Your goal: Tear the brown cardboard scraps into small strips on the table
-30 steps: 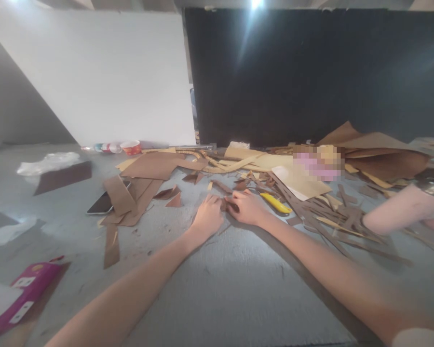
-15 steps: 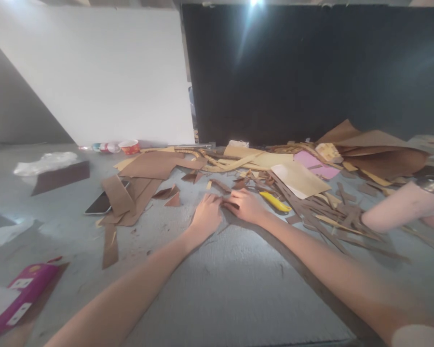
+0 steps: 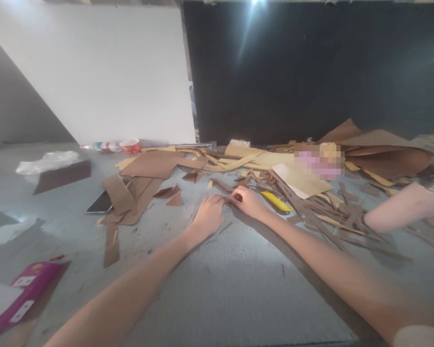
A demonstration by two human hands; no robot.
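Note:
My left hand (image 3: 210,214) and my right hand (image 3: 249,201) meet on the grey floor (image 3: 224,289), fingers curled around a small brown cardboard scrap (image 3: 228,198) pinched between them. The scrap is mostly hidden by my fingers. A yellow utility knife (image 3: 277,202) lies just right of my right hand. Brown cardboard strips (image 3: 325,212) are scattered beyond it.
Brown cardboard sheets (image 3: 148,166) and a phone (image 3: 101,202) lie at the left. A magenta box (image 3: 16,299) sits at the lower left, a paper cup (image 3: 130,146) by the white board (image 3: 94,72). Another person's limb (image 3: 401,207) reaches in from the right. A black panel (image 3: 311,72) stands behind.
My right hand has shifted slightly up and away, and the dark scrap between my hands shows less than before. My left hand has barely moved.

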